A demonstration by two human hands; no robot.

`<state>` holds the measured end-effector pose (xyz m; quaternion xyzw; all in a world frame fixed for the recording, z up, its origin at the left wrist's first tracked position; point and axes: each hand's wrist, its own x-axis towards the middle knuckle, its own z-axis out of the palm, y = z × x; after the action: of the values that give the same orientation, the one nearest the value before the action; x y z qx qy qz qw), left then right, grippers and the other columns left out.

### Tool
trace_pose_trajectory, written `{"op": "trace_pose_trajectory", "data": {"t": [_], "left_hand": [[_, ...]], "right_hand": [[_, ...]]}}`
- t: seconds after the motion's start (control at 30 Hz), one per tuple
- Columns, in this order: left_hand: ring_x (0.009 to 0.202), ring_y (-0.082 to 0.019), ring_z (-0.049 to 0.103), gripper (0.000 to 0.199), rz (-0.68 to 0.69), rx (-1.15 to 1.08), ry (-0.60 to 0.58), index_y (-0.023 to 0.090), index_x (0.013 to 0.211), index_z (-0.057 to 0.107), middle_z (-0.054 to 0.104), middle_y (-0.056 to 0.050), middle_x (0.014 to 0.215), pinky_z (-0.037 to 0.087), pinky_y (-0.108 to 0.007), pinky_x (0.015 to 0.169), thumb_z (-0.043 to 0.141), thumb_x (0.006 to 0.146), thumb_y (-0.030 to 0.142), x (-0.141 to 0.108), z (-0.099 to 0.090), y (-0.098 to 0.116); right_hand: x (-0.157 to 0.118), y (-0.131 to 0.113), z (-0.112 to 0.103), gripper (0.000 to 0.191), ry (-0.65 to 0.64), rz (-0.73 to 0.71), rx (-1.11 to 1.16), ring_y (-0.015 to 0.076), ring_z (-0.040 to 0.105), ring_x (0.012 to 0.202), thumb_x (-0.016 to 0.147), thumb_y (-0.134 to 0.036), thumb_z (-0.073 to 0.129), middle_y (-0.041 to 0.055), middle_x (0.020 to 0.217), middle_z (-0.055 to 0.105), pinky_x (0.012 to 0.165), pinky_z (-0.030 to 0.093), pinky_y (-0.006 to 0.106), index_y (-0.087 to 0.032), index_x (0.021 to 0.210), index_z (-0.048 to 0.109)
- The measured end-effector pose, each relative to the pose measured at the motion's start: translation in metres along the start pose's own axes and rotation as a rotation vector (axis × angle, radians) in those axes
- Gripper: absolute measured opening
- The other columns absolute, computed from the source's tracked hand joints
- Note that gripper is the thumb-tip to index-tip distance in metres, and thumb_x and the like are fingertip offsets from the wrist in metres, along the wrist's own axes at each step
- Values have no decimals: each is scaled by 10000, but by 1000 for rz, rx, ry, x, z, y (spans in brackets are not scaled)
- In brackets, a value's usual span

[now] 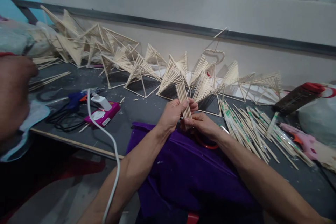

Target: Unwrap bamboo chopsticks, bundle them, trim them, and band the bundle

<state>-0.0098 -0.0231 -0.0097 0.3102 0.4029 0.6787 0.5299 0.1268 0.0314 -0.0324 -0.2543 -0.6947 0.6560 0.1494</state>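
A small bundle of thin wooden sticks [183,98] is held nearly upright between both hands, above a purple cloth [183,168]. My left hand [174,110] grips its middle, thumb across the front. Lower down, my right hand [203,123] pinches the bottom end. Red scissor-like handles [207,144] lie on the cloth below my right hand, partly hidden. Behind the hands stand several twisted stick structures [173,75]. Many loose sticks, some in green-marked clear wrappers [246,129], lie to the right.
A magenta power strip [106,113] with a white cable and a blue glue gun [75,100] are at left. A pink glue gun [301,140] and dark red-capped bottle [299,98] are at right. Another person's hand [13,91] shows at far left.
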Motion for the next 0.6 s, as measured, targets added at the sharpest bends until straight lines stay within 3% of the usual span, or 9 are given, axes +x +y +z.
{"op": "trace_pose_trajectory", "data": {"t": [0.13, 0.23, 0.33, 0.47, 0.6], "left_hand": [[656, -167, 689, 240, 0, 28, -1, 140, 830, 681, 732, -64, 742, 553, -300, 684, 749, 714, 338, -1, -2, 3], [657, -173, 686, 286, -42, 57, -72, 135, 813, 698, 729, -72, 723, 538, -289, 673, 775, 680, 377, -2, -2, 3], [664, -179, 684, 330, -66, 104, -126, 121, 800, 709, 729, -90, 727, 529, -284, 670, 769, 684, 424, -4, -1, 2], [588, -144, 643, 328, -32, 151, -164, 105, 746, 704, 713, -81, 678, 506, -247, 607, 762, 688, 423, -3, -2, 0], [598, -158, 650, 351, -62, 189, -180, 99, 781, 696, 703, -63, 656, 507, -256, 618, 790, 648, 411, -3, -3, -3]], "right_hand": [[-2, -23, -17, 373, 167, -66, -104, 132, 564, 680, 706, -475, 724, 35, 756, 675, 588, 389, 238, -148, 887, 728], [-1, -45, -25, 364, 285, -126, -72, 131, 560, 676, 678, -455, 738, 32, 757, 674, 564, 382, 236, -161, 892, 725], [5, -55, -22, 352, 281, -210, 36, 101, 536, 602, 629, -409, 773, 10, 745, 661, 558, 399, 238, -167, 876, 707], [16, -53, -16, 281, 245, -230, 113, 89, 481, 472, 651, -394, 744, -31, 563, 569, 481, 376, 238, -153, 767, 656], [18, -49, -18, 265, 260, -274, 86, 78, 489, 526, 642, -369, 747, -27, 599, 578, 502, 373, 217, -136, 725, 653]]}}
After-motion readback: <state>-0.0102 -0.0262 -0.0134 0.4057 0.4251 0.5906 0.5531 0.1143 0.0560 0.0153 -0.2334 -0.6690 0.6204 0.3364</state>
